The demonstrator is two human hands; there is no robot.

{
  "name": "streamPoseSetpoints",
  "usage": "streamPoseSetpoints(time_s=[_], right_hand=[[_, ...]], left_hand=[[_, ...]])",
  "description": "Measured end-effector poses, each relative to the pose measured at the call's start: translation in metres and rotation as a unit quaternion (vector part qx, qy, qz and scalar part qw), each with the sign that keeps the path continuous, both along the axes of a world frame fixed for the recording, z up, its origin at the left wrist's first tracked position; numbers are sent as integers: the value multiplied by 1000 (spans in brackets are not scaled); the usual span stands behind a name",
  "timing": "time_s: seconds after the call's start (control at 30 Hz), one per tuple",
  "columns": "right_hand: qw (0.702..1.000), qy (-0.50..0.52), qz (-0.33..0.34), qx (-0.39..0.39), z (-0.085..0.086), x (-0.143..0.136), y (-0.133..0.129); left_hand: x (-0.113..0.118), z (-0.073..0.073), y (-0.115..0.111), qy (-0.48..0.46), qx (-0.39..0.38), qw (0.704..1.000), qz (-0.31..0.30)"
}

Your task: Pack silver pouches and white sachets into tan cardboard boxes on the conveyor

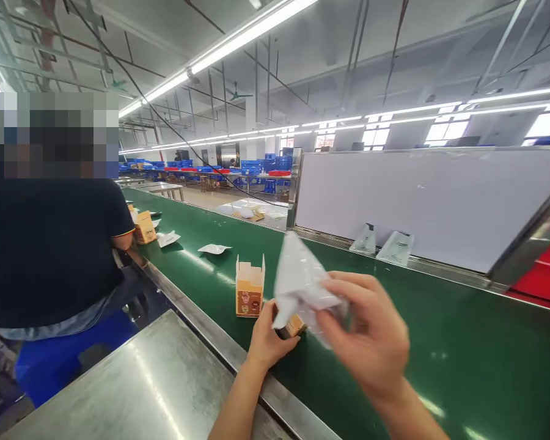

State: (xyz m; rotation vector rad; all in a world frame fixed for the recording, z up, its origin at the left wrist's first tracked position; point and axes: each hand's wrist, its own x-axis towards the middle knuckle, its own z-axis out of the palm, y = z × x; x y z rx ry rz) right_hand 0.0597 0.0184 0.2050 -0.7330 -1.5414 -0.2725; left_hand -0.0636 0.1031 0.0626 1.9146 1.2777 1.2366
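Note:
My right hand (371,330) pinches a white plastic packet (300,275) in front of me. Below and left of it, my left hand (270,342) is wrapped round a small orange-brown box (294,326) on the green belt (462,342). The packet hides much of that box and its top. Just beyond my left hand, another orange-brown box (249,296) stands upright with its flaps up. Farther up the belt lies a white packet (214,249).
A person in a dark shirt (50,250) sits at the left beside the belt, near another box (145,228) and packet (168,239). A metal table (132,379) adjoins the near edge. Two clear packets (395,247) lean against the white panel (421,201).

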Motion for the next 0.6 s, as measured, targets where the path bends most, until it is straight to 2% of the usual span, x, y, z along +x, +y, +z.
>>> streamPoseSetpoints(time_s=[0.07,0.1,0.17,0.23,0.37,0.5,0.6], right_hand=[[992,-54,-112,37,-12,53,-7],[984,-91,-143,50,-18,71,-10],[969,-175,-163,60,-28,92,-17],[952,-265,-145,50,-33,100,-23],[908,-409,-86,-7,-34,105,-39],[889,-448,-67,-68,-31,108,-52],[894,-434,-49,-100,-31,113,-56]], left_hand=[[13,3,-7,-12,11,1000,-15],[20,5,-11,-16,17,1000,-20],[33,6,-20,-16,39,998,-38],[44,5,-30,-12,81,995,-49],[55,-6,-46,-7,150,989,-8],[58,-18,-56,18,181,983,-1],[61,-16,-62,28,181,983,2]])
